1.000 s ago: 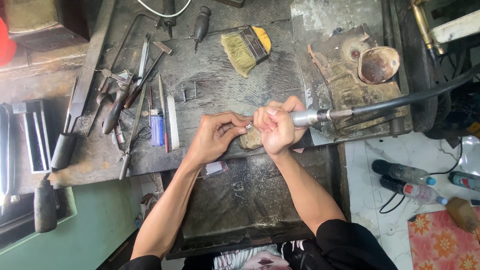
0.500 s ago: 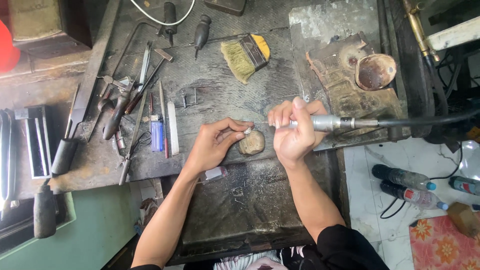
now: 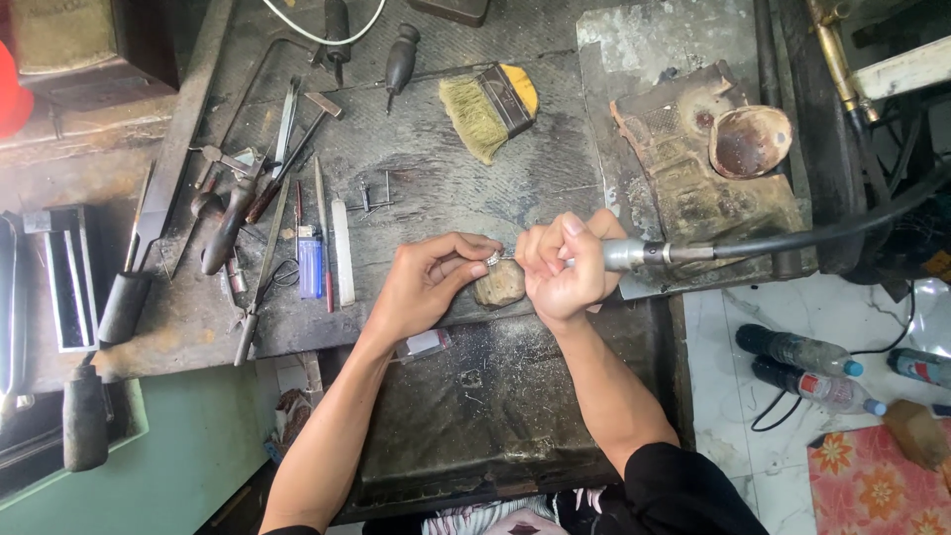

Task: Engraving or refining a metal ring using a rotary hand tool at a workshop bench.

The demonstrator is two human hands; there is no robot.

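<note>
The left hand [image 3: 426,287] pinches a small ring [image 3: 492,259] over the bench peg [image 3: 498,284] at the desk's centre; the right hand [image 3: 565,272], at 3 o'clock, grips the rotary handpiece [image 3: 644,254]. The thin pinch could let the tip slip and nick a finger.

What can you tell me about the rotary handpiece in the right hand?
The rotary handpiece is a slim silver metal cylinder, lying nearly level above the dark bench edge. A black flexible shaft runs from its rear toward the right. The right hand wraps its front end, so the tip is mostly hidden; it points left at a small ring pinched in the left hand's fingers.
</note>
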